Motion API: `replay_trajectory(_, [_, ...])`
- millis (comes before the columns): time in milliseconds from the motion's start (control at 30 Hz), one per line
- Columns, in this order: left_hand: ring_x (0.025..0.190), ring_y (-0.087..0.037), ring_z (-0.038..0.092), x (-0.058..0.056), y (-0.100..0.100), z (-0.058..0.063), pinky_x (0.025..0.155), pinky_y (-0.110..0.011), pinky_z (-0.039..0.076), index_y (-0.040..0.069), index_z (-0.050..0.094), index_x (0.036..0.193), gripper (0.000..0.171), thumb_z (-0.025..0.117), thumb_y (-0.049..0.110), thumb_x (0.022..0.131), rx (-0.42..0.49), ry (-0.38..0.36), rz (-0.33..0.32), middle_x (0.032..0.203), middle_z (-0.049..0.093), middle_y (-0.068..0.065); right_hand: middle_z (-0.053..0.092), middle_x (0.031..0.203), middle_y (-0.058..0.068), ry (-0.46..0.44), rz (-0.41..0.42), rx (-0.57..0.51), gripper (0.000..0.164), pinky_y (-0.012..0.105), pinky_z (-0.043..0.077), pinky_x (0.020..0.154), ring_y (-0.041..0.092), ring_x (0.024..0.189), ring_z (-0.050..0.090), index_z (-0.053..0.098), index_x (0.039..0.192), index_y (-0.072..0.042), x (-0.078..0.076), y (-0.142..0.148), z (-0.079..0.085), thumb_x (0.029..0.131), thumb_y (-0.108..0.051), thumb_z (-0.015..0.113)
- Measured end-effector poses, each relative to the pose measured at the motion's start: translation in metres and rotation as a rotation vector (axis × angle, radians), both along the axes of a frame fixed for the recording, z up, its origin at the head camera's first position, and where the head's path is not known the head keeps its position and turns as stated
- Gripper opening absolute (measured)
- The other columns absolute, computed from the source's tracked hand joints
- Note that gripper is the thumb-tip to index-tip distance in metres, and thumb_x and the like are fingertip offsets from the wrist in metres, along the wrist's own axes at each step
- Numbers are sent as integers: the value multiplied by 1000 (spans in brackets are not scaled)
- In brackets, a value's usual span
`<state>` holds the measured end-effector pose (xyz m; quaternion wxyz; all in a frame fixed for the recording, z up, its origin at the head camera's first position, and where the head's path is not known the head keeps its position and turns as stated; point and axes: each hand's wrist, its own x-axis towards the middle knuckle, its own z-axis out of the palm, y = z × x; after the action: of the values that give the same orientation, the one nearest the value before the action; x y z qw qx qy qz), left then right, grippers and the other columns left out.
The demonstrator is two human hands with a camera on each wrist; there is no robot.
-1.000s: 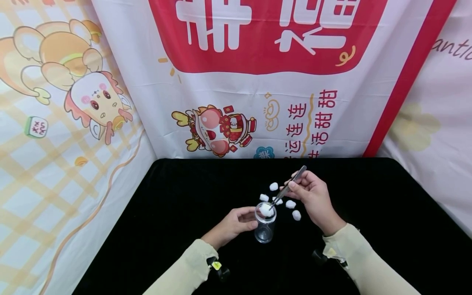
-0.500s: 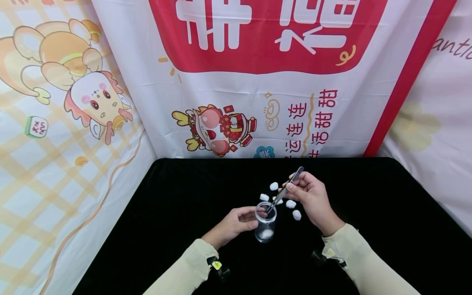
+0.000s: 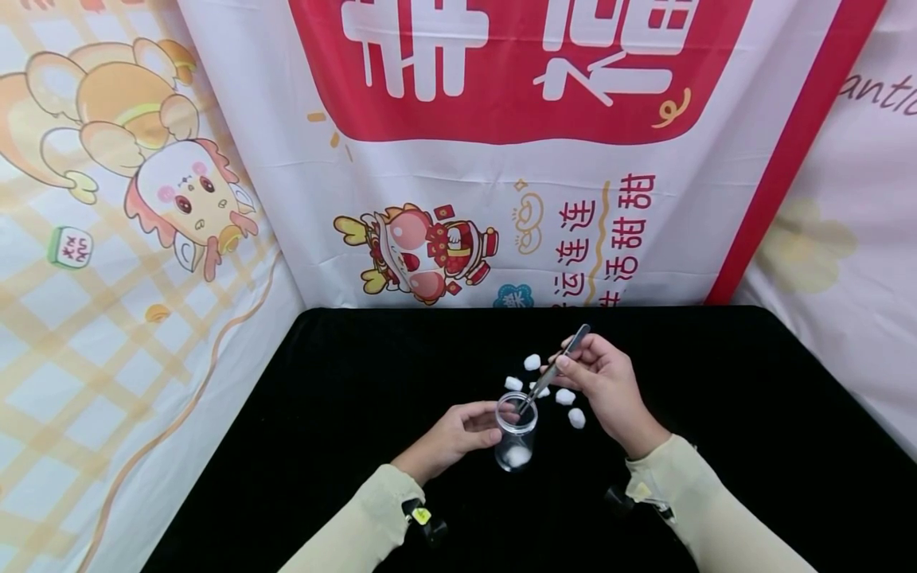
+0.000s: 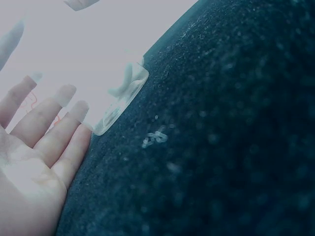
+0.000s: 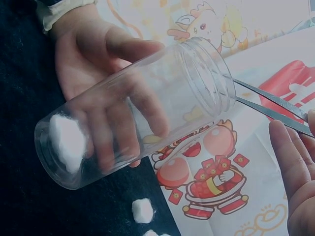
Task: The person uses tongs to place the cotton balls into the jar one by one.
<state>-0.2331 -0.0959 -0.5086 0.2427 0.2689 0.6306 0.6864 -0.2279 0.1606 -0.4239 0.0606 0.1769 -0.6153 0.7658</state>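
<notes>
A clear cylindrical jar [image 3: 510,439] stands upright on the black table, its mouth uncovered. My left hand [image 3: 451,434] holds it from the left, fingers along the far side and thumb at the near side. One white cotton ball [image 5: 68,142] rests at the jar's bottom. Metal tweezers [image 3: 577,337] are pinched in my right hand [image 3: 609,386], above and right of the jar. Their tips reach into the mouth, spread apart with nothing between them. The left wrist view shows my left palm and fingers [image 4: 54,132] beside the washed-out jar.
Several loose cotton balls lie behind and right of the jar, among them a far one [image 3: 532,362] and a near one [image 3: 576,418]. The black table [image 3: 358,374] is bounded by printed cloths [image 3: 444,175] at the back and sides.
The cotton ball at the jar's mouth, between the tweezer tips, has been let go and has dropped to the bottom. The tweezers have dipped slightly into the mouth; the left hand stays put.
</notes>
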Motion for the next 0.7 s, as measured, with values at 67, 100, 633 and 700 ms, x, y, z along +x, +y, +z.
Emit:
replay_trajectory(67, [124, -23, 53, 0, 0, 1, 100, -39, 44, 7, 55, 136, 49, 68, 27, 93, 2, 2, 0, 131, 60, -10, 67, 97, 23, 3, -2, 5, 17, 40, 57, 74, 22, 84, 71, 54, 105, 1, 0, 0, 0, 92, -1, 65])
replay_trajectory(100, [125, -23, 53, 0, 0, 1, 100, -39, 44, 7, 55, 136, 49, 68, 27, 93, 2, 3, 0, 131, 60, -10, 66, 97, 24, 3, -5, 7, 17, 40, 57, 74, 22, 84, 71, 54, 105, 1, 0, 0, 0, 92, -1, 65])
replay_trajectory(633, [125, -24, 53, 0, -2, -2, 101, -39, 43, 7, 55, 136, 49, 66, 28, 94, 9, 11, -7, 131, 59, -10, 67, 95, 21, 12, -13, -36, 16, 42, 57, 74, 24, 85, 70, 55, 105, 1, 0, 4, 4, 92, 1, 65])
replay_trajectory(700, [125, -24, 53, -1, -1, -2, 101, -39, 44, 7, 55, 136, 49, 66, 28, 94, 11, 9, -9, 131, 59, -10, 66, 97, 23, 17, 0, -39, 16, 43, 57, 75, 26, 86, 70, 54, 104, 1, 0, 5, 4, 92, 1, 64])
